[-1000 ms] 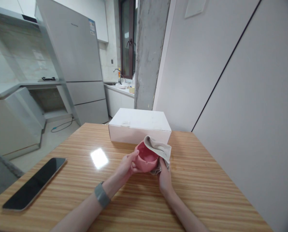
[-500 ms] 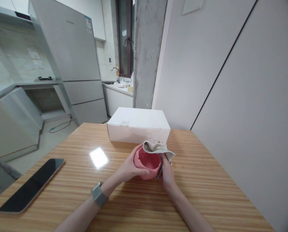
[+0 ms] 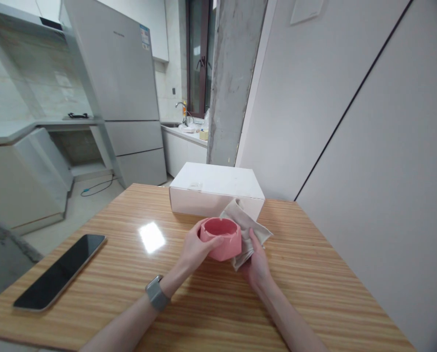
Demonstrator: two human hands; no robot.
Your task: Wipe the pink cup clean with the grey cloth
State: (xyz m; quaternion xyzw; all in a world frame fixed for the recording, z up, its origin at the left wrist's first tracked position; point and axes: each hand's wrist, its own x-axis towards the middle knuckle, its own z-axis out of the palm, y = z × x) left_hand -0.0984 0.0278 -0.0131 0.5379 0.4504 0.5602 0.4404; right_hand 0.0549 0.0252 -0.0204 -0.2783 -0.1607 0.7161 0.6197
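Note:
A pink, faceted ashtray (image 3: 226,247) with small notches in its rim is held above the table by my left hand (image 3: 194,249). My left thumb lies along its near side, and the other fingers go round the far left side, partly hidden. In my right hand (image 3: 258,264) is a light grey cloth (image 3: 245,227), pinched with the thumb on top. The cloth is spread beside the ashtray's right side and seems to touch it. Its upper corner stands up in front of the white box. A watch with a grey band (image 3: 157,293) is on my left wrist.
A closed white box (image 3: 218,188) stands at the table's far edge, just beyond my hands. A black-screened phone (image 3: 60,271) lies on the wooden table (image 3: 123,274) at the left. The wall (image 3: 368,146) rises along the right side; a fridge (image 3: 130,88) stands behind.
The ashtray has tipped so that its outer side faces me more. My right hand has drawn the cloth off the rim to the right side, where it is more spread out.

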